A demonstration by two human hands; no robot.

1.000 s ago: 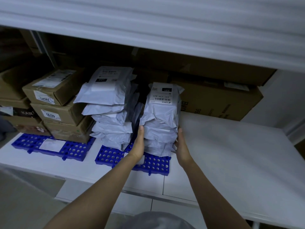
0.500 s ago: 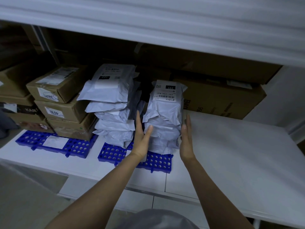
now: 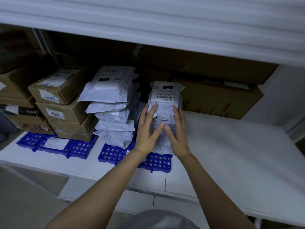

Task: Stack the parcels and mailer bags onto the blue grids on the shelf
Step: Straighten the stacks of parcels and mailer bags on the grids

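Parcels (image 3: 66, 111) of brown card stand three high at the left on a blue grid (image 3: 77, 148). The middle one bears a white label reading "4010" upside down; the scrawl on the top one's label cannot be made out. A white slip (image 3: 56, 143) lies on the bare front of that grid, its print too small to read. Further left, a dark box (image 3: 21, 111) shows "KAR", the rest cut off by the frame edge.

On the second grid (image 3: 113, 154) stand two piles of grey mailer bags. The left pile (image 3: 113, 113) is the taller. Its top label has a black block with white digits, seemingly "231" upside down, and blurred small print. The right pile (image 3: 165, 100) carries a label with "231" in a black block and "231-239-K01" over a barcode.

Both hands lie flat against the front of the right pile, fingers straight and spread. The left hand (image 3: 146, 134) and right hand (image 3: 177, 136) almost meet at the thumbs and hide the pile's lower bags.

Behind, at the right, a big carton (image 3: 219, 100) has sideways lettering, partly hidden by the pile and too dim to read. It sits on the white shelf (image 3: 231, 154). The recess behind all the piles is dark.
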